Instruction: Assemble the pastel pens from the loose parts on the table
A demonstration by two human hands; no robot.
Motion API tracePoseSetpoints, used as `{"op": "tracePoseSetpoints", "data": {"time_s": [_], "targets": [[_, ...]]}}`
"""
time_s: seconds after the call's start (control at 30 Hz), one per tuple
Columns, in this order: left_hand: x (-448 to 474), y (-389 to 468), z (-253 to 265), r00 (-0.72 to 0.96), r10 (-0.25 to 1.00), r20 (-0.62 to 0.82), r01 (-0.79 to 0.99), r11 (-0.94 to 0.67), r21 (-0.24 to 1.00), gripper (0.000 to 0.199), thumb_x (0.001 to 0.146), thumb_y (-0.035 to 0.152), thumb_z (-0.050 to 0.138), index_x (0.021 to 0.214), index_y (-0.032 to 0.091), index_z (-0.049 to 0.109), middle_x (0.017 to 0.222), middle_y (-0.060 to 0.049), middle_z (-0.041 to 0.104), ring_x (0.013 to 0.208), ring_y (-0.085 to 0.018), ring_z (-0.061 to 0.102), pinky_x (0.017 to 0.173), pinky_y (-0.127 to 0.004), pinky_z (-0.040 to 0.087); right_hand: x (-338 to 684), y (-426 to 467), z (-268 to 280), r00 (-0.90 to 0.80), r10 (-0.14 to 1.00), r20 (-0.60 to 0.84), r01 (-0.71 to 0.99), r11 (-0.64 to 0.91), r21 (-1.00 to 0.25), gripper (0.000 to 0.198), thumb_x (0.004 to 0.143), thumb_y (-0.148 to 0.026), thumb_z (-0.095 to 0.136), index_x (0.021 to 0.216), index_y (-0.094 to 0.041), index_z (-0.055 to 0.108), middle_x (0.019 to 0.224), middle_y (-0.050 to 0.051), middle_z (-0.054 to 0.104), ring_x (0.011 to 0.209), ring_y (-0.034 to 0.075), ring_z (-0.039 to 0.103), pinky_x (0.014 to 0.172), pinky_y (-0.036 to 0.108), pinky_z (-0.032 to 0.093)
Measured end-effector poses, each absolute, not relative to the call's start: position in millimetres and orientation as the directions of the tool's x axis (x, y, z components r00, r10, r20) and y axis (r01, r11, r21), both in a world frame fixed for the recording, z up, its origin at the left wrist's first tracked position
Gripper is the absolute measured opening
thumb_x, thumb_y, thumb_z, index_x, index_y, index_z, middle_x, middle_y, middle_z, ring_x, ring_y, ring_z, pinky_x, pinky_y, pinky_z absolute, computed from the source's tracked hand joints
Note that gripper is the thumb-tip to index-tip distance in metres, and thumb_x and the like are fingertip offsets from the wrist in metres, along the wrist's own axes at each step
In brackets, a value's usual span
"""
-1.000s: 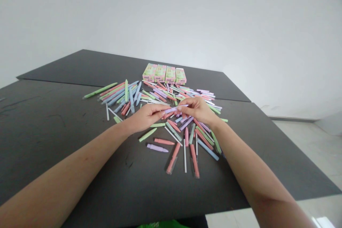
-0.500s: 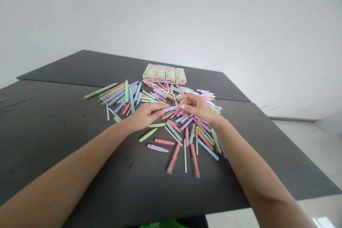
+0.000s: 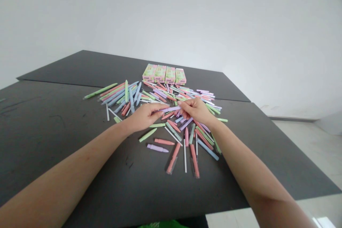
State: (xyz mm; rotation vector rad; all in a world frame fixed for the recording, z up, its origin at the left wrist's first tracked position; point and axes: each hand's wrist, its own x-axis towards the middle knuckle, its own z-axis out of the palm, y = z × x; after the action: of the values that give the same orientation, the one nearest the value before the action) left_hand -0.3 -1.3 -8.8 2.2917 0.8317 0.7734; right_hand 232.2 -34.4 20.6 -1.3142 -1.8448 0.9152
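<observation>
The long, thin, purple plastic-looking pen (image 3: 173,108) points left to right between both hands. The left hand (image 3: 145,115) has its grip pinched on one end, the right hand (image 3: 197,111) on the other. Pastel pen parts (image 3: 192,134) lie around on the flat black tabletop (image 3: 128,185).

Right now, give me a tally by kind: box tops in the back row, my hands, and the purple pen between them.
Box tops: 4
Left hand and right hand: 2
Purple pen: 1
Total: 7
Loose pens overlap too much to count.
</observation>
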Motion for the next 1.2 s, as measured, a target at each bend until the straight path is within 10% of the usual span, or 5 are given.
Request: {"op": "tracePoseSetpoints", "data": {"time_s": [0.23,0.53,0.8,1.2], "targets": [[-1,-1,-9,0.646,0.702,0.300,0.362,-0.628,0.689,0.038,0.088,0.028,0.049,0.118,0.016,0.067,0.116,-0.008,0.071,0.107,-0.023,0.064,0.098,-0.037,0.047,241,-32,23,-0.370,0.902,0.221,0.328,0.350,-0.878,0.037,0.073,-0.039,0.075,0.100,-0.016,0.066,0.081,0.004,0.070,0.066,0.013,0.062,0.059,0.023,0.047],[-1,-1,-10,0.643,0.693,0.325,0.411,-0.671,0.617,0.039,0.087,0.025,0.048,0.120,0.016,0.066,0.119,-0.008,0.069,0.110,-0.023,0.063,0.099,-0.037,0.046,229,-34,12,-0.272,0.957,0.101,0.452,0.220,-0.864,0.054,0.087,-0.058,0.050,0.062,-0.013,0.065,0.045,0.001,0.056,0.040,0.008,0.048,0.044,0.021,0.037],[-1,-2,-6,0.639,0.711,0.293,0.405,-0.635,0.658,0.038,0.087,0.025,0.048,0.119,0.015,0.066,0.103,-0.006,0.074,0.100,-0.021,0.066,0.095,-0.033,0.048,234,-32,15,-0.347,0.910,0.228,0.328,0.345,-0.879,0.037,0.074,-0.040,0.074,0.101,-0.016,0.065,0.082,0.005,0.071,0.069,0.014,0.064,0.061,0.024,0.048],[-4,3,-22,0.610,0.660,0.438,0.448,-0.743,0.497,0.036,0.090,0.024,0.045,0.119,0.022,0.067,0.116,-0.005,0.070,0.109,-0.020,0.063,0.098,-0.033,0.046,223,-31,5,-0.210,0.969,0.128,0.344,0.196,-0.918,0.030,0.076,-0.043,0.069,0.080,-0.013,0.065,0.064,0.004,0.067,0.052,0.012,0.057,0.048,0.022,0.042]]}}
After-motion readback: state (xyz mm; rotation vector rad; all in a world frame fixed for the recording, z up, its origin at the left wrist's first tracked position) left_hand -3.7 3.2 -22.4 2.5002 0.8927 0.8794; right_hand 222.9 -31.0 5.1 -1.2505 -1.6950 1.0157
